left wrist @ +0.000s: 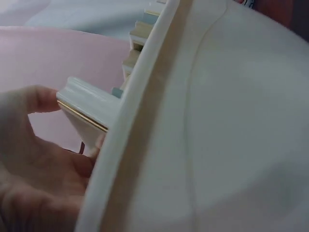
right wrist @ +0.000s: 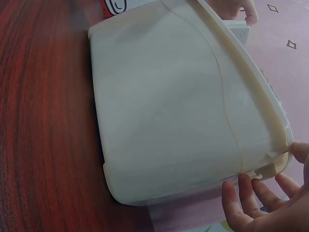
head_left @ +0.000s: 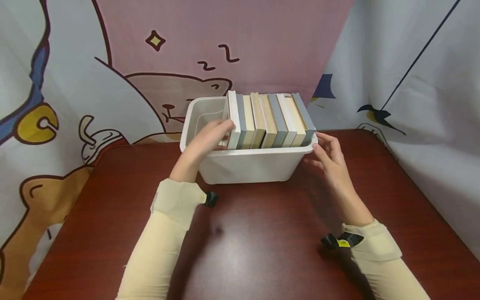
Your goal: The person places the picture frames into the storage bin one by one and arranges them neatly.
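A white plastic bin (head_left: 249, 166) stands on the table and holds a row of several upright books (head_left: 279, 121), with white, grey-blue and cream spines. My left hand (head_left: 204, 139) reaches over the bin's left front rim and grips the leftmost white book (head_left: 234, 121). In the left wrist view the thumb and fingers lie on either side of that white book (left wrist: 91, 104), partly hidden by the rim. My right hand (head_left: 331, 160) holds the bin's right end, its thumb at the rim and the other fingers against the outer wall, as the right wrist view shows.
The bin's left part (head_left: 204, 118) shows bare inner wall beside the books. Around the bin lies the dark red-brown table (head_left: 240, 233). A printed cloth (head_left: 240, 33) with cartoon figures hangs behind, and a pale curtain (head_left: 431, 104) hangs at the right.
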### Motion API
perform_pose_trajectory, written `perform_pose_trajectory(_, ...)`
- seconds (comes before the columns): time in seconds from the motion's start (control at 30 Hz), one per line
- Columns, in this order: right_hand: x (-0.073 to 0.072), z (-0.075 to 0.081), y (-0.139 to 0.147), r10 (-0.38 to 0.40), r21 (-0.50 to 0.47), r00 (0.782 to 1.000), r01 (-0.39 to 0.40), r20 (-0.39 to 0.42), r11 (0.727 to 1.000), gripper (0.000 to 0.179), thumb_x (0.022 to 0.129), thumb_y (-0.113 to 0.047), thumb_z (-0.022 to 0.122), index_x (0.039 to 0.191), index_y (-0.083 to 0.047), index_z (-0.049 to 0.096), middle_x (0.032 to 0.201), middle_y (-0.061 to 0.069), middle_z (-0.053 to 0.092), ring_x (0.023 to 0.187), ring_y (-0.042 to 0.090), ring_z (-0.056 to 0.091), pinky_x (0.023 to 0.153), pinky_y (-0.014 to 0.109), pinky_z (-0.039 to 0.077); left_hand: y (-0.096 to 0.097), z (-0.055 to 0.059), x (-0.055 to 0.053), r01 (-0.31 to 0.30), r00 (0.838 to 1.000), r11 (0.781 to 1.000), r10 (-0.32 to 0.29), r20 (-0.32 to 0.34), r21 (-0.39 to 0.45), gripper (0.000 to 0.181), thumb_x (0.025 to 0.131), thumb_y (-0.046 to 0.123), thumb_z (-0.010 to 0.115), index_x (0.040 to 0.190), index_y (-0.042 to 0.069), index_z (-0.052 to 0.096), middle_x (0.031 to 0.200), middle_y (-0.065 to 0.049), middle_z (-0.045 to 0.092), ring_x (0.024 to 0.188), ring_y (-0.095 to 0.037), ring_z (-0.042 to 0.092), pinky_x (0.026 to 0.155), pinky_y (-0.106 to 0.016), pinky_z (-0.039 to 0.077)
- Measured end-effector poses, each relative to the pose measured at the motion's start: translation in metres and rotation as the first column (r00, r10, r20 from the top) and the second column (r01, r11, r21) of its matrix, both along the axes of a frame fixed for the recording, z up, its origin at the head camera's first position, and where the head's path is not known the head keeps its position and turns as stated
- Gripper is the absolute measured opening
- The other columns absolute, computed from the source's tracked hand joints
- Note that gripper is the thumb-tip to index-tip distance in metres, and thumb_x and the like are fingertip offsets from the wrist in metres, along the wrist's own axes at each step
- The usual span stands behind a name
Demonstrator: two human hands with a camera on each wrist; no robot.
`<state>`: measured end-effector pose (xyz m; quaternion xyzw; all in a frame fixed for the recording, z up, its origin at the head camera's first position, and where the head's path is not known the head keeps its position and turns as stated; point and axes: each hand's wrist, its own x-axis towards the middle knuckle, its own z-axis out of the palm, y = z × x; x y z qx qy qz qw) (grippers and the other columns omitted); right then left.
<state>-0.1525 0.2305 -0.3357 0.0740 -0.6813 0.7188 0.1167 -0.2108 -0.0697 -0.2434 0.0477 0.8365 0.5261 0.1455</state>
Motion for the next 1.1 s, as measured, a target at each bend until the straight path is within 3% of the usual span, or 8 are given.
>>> perform_pose_trajectory(0.2,-0.001,0.000,0.001,-0.001,0.009,1.000,0.001,-0.002,1.000,0.038,0.104,-0.020,0.051,0.140,-0.012,0.043,0.128,-0.004,0.052,0.107,0.007,0.057,0.080,0.020,0.061,-0.004,0.003,0.004,0.041,0.989,0.956,-0.081,-0.127,-0.291,0.056,0.100,0.042,0.031,0.132,0.004,0.056,0.129,-0.015,0.061,0.117,-0.029,0.057,0.105,-0.044,0.048)
perform_pose_trajectory(0.3,0.000,0.000,0.002,-0.004,0.013,1.000,0.004,-0.002,1.000,0.038,0.104,-0.020,0.051,0.140,-0.012,0.042,0.128,-0.004,0.052,0.107,0.006,0.057,0.080,0.020,0.061,-0.008,0.003,0.005,0.034,0.985,0.940,-0.089,-0.148,-0.340,0.052,0.101,0.040,0.026,0.118,0.004,0.061,0.116,-0.015,0.063,0.109,-0.028,0.056,0.101,-0.043,0.048)
perform_pose_trajectory(0.4,0.000,0.000,0.003,-0.003,0.018,1.000,0.003,0.000,1.000,0.039,0.104,-0.020,0.051,0.141,-0.012,0.042,0.129,-0.004,0.052,0.107,0.006,0.057,0.080,0.020,0.061,-0.016,0.004,0.004,0.016,0.991,0.968,-0.048,-0.121,-0.252,0.050,0.102,0.034,0.023,0.117,0.001,0.058,0.115,-0.018,0.060,0.110,-0.029,0.056,0.100,-0.041,0.052)
perform_pose_trajectory(0.6,0.000,0.003,0.006,-0.002,0.013,1.000,0.003,-0.009,1.000,0.040,0.104,-0.020,0.051,0.141,-0.011,0.041,0.129,-0.004,0.052,0.107,0.007,0.058,0.080,0.020,0.061,-0.025,0.001,-0.008,0.012,1.000,1.000,-0.012,-0.009,0.017,0.058,0.106,0.033,0.020,0.150,-0.003,0.031,0.150,-0.027,0.039,0.138,-0.037,0.042,0.108,-0.054,0.050)
perform_pose_trajectory(0.83,0.000,0.003,0.007,-0.008,0.017,1.000,0.009,-0.003,1.000,0.040,0.104,-0.021,0.051,0.142,-0.012,0.041,0.128,-0.003,0.052,0.107,0.006,0.057,0.080,0.020,0.061,-0.010,-0.004,-0.017,0.065,0.997,0.997,-0.066,0.032,0.031,0.058,0.104,0.036,0.031,0.148,0.000,0.036,0.150,-0.021,0.041,0.137,-0.030,0.042,0.112,-0.050,0.047)
perform_pose_trajectory(0.93,0.001,0.002,0.005,-0.002,0.016,1.000,0.002,0.009,1.000,0.042,0.104,-0.023,0.051,0.143,-0.011,0.040,0.128,-0.004,0.051,0.107,0.006,0.058,0.081,0.020,0.061,-0.015,-0.006,-0.018,-0.037,0.998,0.982,0.029,0.047,0.186,0.052,0.102,0.034,0.029,0.140,0.002,0.042,0.139,-0.018,0.046,0.127,-0.029,0.047,0.112,-0.052,0.046)
perform_pose_trajectory(1.03,0.002,0.001,0.003,0.007,0.023,1.000,-0.008,0.017,1.000,0.042,0.104,-0.023,0.051,0.143,-0.011,0.040,0.128,-0.004,0.051,0.106,0.004,0.059,0.081,0.021,0.061,-0.030,-0.003,-0.015,-0.148,0.989,0.929,0.139,0.051,0.338,0.040,0.101,0.032,0.025,0.123,0.008,0.049,0.123,-0.012,0.049,0.116,-0.026,0.051,0.111,-0.050,0.046)
perform_pose_trajectory(1.1,0.003,0.002,0.003,0.010,0.020,1.000,-0.010,0.013,1.000,0.043,0.104,-0.022,0.051,0.143,-0.010,0.039,0.128,-0.003,0.051,0.105,0.004,0.060,0.081,0.022,0.061,-0.040,0.002,-0.013,-0.162,0.986,0.924,0.169,0.011,0.348,0.036,0.101,0.032,0.024,0.113,0.012,0.051,0.113,-0.008,0.052,0.107,-0.022,0.053,0.105,-0.045,0.049)
